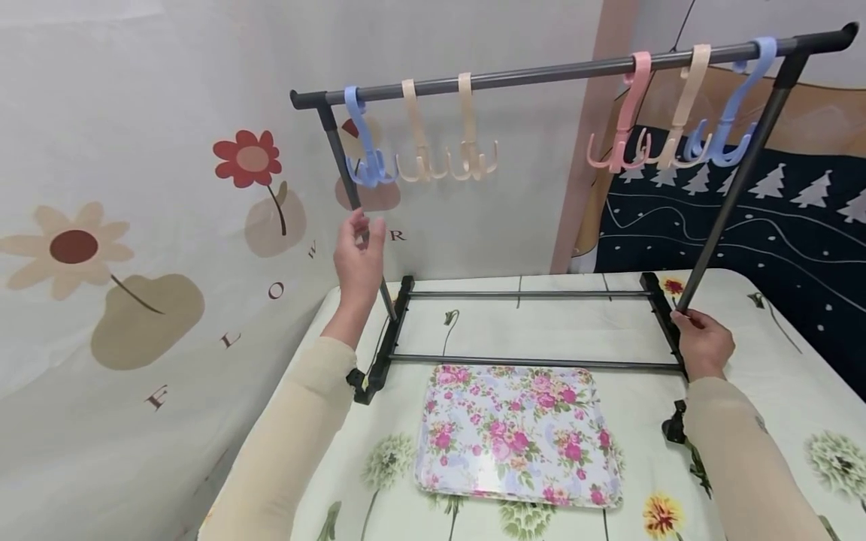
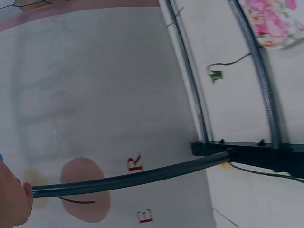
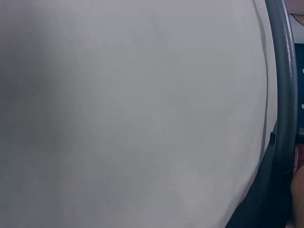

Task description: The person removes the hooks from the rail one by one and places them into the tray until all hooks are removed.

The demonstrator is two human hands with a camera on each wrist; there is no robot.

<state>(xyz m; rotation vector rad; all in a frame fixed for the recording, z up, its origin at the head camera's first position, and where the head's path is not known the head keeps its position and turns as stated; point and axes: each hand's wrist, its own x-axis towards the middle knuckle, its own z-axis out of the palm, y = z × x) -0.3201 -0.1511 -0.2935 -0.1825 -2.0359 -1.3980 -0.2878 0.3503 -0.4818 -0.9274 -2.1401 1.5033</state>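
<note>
A dark grey garment rack stands on the table, its top rail (image 1: 534, 75) tilted up toward the right. My left hand (image 1: 360, 259) holds the left upright pole (image 2: 128, 180) around mid-height, the pole passing between thumb and fingers. Low down at the right, my right hand (image 1: 705, 344) pinches the bottom of the right upright pole (image 1: 740, 184), where it meets the black base foot (image 1: 663, 315). In the right wrist view only a sliver of that hand shows beside the pole (image 3: 285, 85). Blue hooks (image 1: 368, 143), beige hooks (image 1: 467, 128) and a pink hook (image 1: 629, 113) hang from the rail.
A flower-patterned tray (image 1: 517, 439) lies on the table in front of the rack's lower crossbar (image 1: 534, 364). The tablecloth (image 1: 386, 496) has printed flowers. A pale curtain (image 1: 169, 90) hangs at the left and back, and a dark tree-patterned cloth (image 1: 744, 233) hangs at the right.
</note>
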